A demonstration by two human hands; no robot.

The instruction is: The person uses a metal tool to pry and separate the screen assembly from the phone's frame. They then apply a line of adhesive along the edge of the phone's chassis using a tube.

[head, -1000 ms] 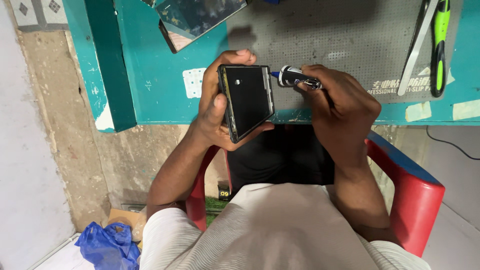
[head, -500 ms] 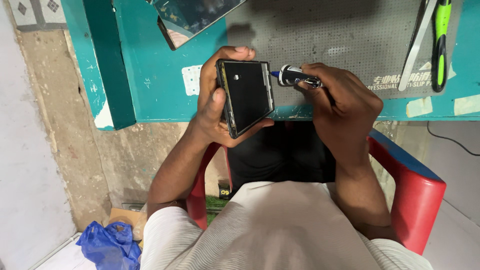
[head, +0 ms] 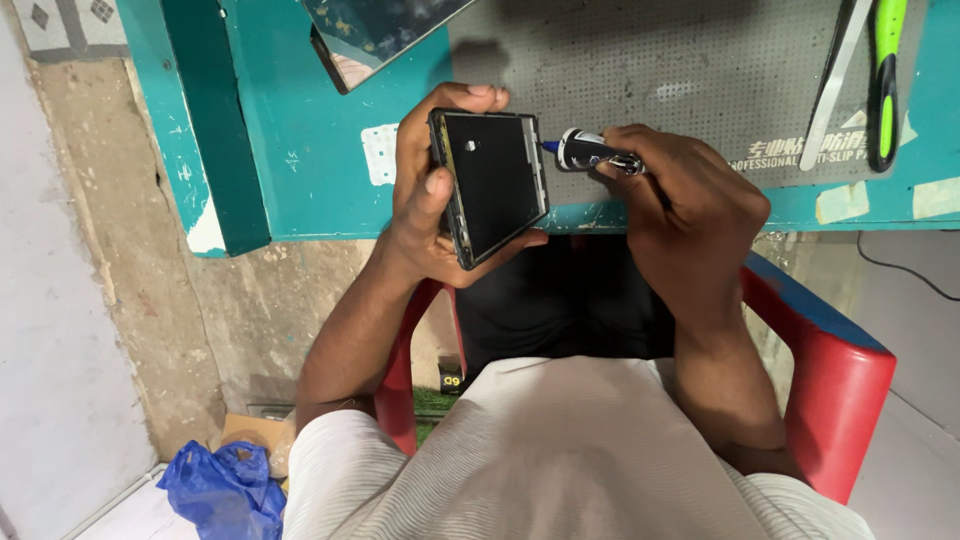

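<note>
soft, even indoor light; sharp focus throughout; faint shadow on the teal painted desk (head: 310, 150); slight stretching at the corners.

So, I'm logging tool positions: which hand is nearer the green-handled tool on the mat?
Right. The right hand, holding the screwdriver, sits just left of the green-handled tool; the left hand is farther left.

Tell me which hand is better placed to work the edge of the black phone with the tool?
Probably the right hand: it holds the small black and silver screwdriver, whose blue tip meets the black rectangular phone at its right edge. The left hand is wrapped around the phone.
</note>
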